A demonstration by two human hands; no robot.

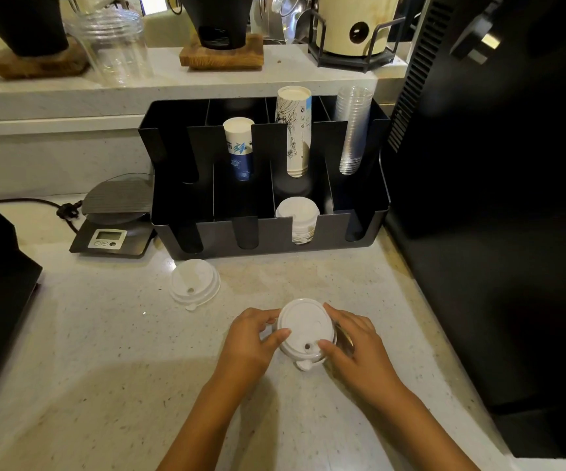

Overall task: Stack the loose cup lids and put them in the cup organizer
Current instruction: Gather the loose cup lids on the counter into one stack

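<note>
Now both hands, left hand (252, 341) and right hand (351, 348), are pinching the light, thin, slippery lid stack (305, 329) by its rim near the tabletop's (105, 351) front edge; another loose lid (194, 283) is lying before the cup organizer (359, 229)

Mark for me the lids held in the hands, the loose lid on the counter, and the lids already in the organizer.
held lids (303, 326): head view, flat top of the uppermost lid.
loose lid (194, 283): head view, centre of its top.
organizer lids (297, 209): head view, top of the stack.
</note>
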